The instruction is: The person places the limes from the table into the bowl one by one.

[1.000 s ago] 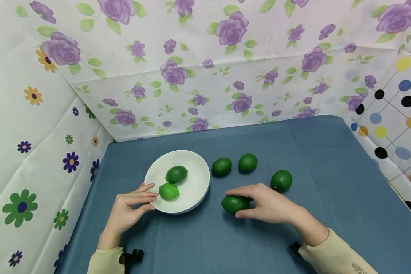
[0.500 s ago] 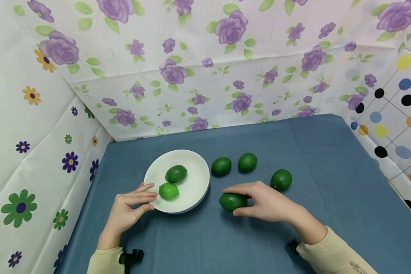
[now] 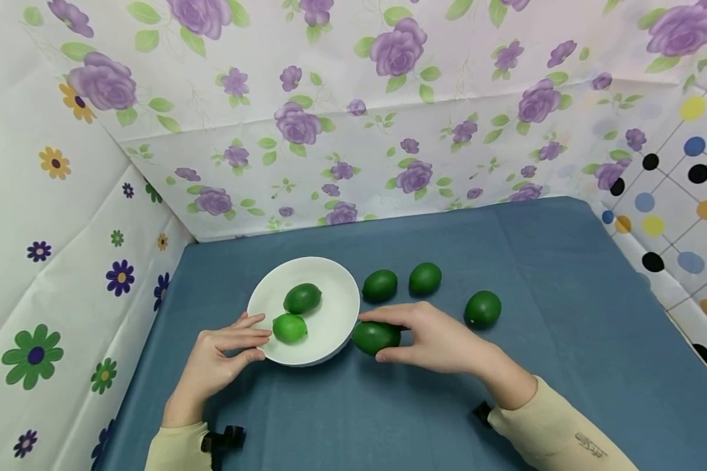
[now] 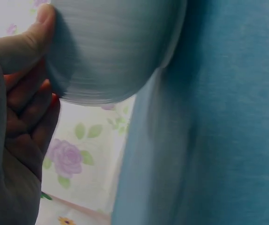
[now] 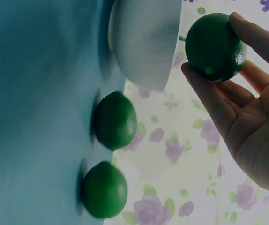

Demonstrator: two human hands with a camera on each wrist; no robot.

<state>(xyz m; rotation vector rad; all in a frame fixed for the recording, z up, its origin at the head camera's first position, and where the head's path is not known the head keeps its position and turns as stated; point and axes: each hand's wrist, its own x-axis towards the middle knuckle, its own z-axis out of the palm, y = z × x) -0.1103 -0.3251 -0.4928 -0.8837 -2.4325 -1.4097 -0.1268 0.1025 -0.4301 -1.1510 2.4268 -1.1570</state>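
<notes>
Between thumb and fingers my right hand (image 3: 433, 337) grips a dark green lime (image 3: 376, 337). It overlaps the right rim of a white bowl (image 3: 336, 307) in the head view. The right wrist view has this lime (image 5: 214, 47) raised off the table, about level with the bowl's rim. My left hand (image 3: 224, 356) holds the bowl by its left rim, thumb on the outer wall as the left wrist view shows. Inside the bowl lie a dark green lime (image 3: 302, 299) and a brighter green lime (image 3: 290, 328).
Two dark green limes, a left one (image 3: 380, 286) and a right one (image 3: 425, 279), lie behind my right hand. Another lime (image 3: 482, 309) rests farther right. A blue cloth (image 3: 565, 294) covers the table, with a floral sheet (image 3: 353, 131) hanging behind.
My right hand has carried the lime left and slightly up in the head view, from the bare cloth to the bowl's right edge. The left hand and bowl have stayed put.
</notes>
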